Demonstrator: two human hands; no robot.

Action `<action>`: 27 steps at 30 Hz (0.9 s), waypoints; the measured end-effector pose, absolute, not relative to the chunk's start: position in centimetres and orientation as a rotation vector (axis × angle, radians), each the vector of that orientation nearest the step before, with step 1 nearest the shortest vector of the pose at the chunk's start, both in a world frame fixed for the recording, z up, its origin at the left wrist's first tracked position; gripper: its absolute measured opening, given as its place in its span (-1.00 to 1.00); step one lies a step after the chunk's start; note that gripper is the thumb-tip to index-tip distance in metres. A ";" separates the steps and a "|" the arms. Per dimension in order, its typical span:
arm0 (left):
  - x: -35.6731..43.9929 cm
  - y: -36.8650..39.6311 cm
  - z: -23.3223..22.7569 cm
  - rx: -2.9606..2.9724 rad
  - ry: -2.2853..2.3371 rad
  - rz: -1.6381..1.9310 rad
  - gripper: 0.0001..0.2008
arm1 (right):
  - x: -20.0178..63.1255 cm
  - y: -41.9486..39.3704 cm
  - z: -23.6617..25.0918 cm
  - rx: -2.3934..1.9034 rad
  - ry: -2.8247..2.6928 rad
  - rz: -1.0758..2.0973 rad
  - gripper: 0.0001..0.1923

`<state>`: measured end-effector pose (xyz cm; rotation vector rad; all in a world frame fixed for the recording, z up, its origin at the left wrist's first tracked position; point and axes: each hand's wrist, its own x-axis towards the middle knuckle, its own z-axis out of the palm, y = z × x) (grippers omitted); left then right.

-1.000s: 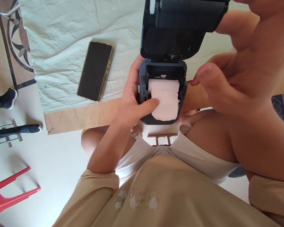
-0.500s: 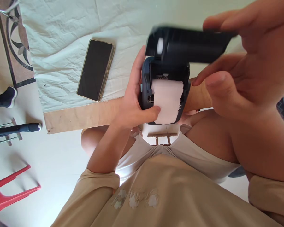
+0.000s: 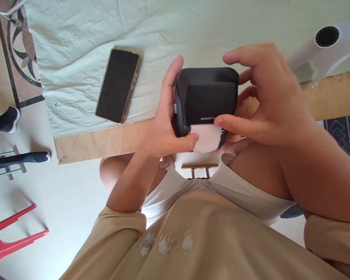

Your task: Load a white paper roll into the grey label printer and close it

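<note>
Bright room, mostly clear picture
The white floor shines; soft shadows lie by the red plastic stool; edges look stretched.

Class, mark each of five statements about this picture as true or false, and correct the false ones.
1. The left hand holds the boxy black plastic printer. True.
2. The right thumb touches the front edge of the printer's smooth black lid. True.
3. The lid stands wide open. False: it is down over the printer's body.
4. White paper sticks out below the lid. True.
5. The flat, black-screened rectangular phone lies on top of the printer. False: it lies apart, on the pale green wrinkled cloth.
</note>
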<state>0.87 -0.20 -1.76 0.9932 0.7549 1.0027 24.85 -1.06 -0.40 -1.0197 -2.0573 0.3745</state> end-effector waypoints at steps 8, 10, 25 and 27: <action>0.5 -1.0 -1.6 1.082 0.719 1.003 -0.32 | 25.0 -0.8 -0.8 -1.069 -1.947 1.276 -0.10; 1.1 -1.0 -2.0 1.020 0.728 1.115 -0.45 | 24.8 -0.5 -0.7 -1.063 -1.895 1.319 -0.12; 1.1 -0.5 -1.2 0.843 0.718 1.097 -0.39 | 23.7 -0.7 0.8 -1.222 -1.660 1.520 -0.18; 1.4 -0.3 -1.6 0.771 0.622 1.116 -0.55 | 23.6 -1.1 1.1 -1.263 -1.605 1.523 -0.16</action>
